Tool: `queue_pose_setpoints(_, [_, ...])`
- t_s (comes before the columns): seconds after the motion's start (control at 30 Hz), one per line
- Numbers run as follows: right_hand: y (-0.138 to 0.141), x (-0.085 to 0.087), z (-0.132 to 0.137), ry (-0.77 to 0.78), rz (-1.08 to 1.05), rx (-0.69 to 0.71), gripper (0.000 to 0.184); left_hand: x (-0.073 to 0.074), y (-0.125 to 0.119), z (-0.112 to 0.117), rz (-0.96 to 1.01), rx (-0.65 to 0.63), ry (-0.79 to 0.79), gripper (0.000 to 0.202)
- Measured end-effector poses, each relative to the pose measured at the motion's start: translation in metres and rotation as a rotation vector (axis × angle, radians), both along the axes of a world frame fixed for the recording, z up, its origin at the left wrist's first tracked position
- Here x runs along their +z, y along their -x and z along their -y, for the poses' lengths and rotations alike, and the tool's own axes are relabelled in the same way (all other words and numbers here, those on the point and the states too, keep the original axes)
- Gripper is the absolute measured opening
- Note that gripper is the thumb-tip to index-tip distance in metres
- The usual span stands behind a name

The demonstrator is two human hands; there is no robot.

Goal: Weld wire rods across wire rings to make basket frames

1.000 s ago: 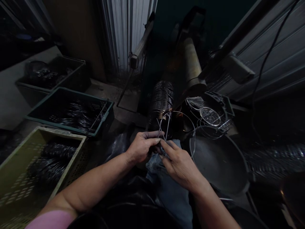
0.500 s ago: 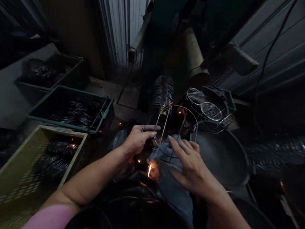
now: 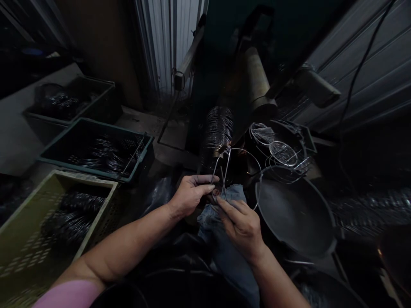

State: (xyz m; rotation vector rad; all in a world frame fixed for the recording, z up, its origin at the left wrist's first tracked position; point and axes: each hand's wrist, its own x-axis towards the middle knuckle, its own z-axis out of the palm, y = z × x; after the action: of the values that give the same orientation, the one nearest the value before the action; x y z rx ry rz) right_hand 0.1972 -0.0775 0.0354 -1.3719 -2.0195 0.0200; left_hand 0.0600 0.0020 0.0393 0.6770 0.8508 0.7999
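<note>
A round metal wire ring (image 3: 245,150) hangs in front of me, its upper part against the copper-coloured tip of a machine. My left hand (image 3: 191,194) is closed, thumb and forefinger pinching the ring's left side. A straight wire rod (image 3: 228,161) slants down from the top of the ring. My right hand (image 3: 240,220) is closed below it, its fingertips around the lower end of a second, shorter wire rod (image 3: 222,177) that crosses the first. The fingertips partly hide the lower ring. Blue denim cloth (image 3: 236,252) lies beneath my right hand.
Behind the ring sits a stack of wire rings (image 3: 220,124) near a thick cylindrical machine arm (image 3: 258,77). At right stand a dark round basin (image 3: 297,209) and finished wire pieces (image 3: 282,152). A yellow crate (image 3: 61,175) and a green crate (image 3: 86,122) hold dark wire parts at left.
My right hand has moved left and its fingers have drawn together, bringing the shorter rod across towards the left hand. The ring has dropped slightly, and the bright sparks are gone.
</note>
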Motion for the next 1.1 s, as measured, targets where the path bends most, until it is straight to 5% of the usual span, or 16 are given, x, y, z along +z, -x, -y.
queue_pose_setpoints(0.37, [-0.006, 0.001, -0.011, 0.073, 0.033, 0.005, 0.021, -0.003, -0.005, -0.009, -0.002, 0.008, -0.008, 0.03])
queue_pose_setpoints(0.6, [-0.003, -0.005, -0.013, -0.021, 0.1, 0.018, 0.02, -0.003, -0.006, -0.01, -0.027, 0.021, -0.041, 0.026])
queue_pose_setpoints(0.67, [-0.004, 0.001, -0.01, 0.028, 0.168, 0.006, 0.026, -0.005, -0.003, -0.01, -0.027, 0.015, -0.056, 0.026])
queue_pose_setpoints(0.8, [-0.013, 0.022, 0.004, 0.207, 0.303, 0.012, 0.072, -0.014, 0.013, -0.007, -0.02, 0.019, -0.061, 0.028])
queue_pose_setpoints(0.97, [-0.024, 0.03, 0.011, 0.33, 0.395, 0.044, 0.057, -0.024, 0.041, 0.0, -0.052, 0.043, -0.055, 0.03])
queue_pose_setpoints(1.1, [-0.019, 0.024, 0.004, 0.395, 0.444, 0.142, 0.065, -0.022, 0.055, 0.006, -0.063, 0.059, -0.056, 0.03])
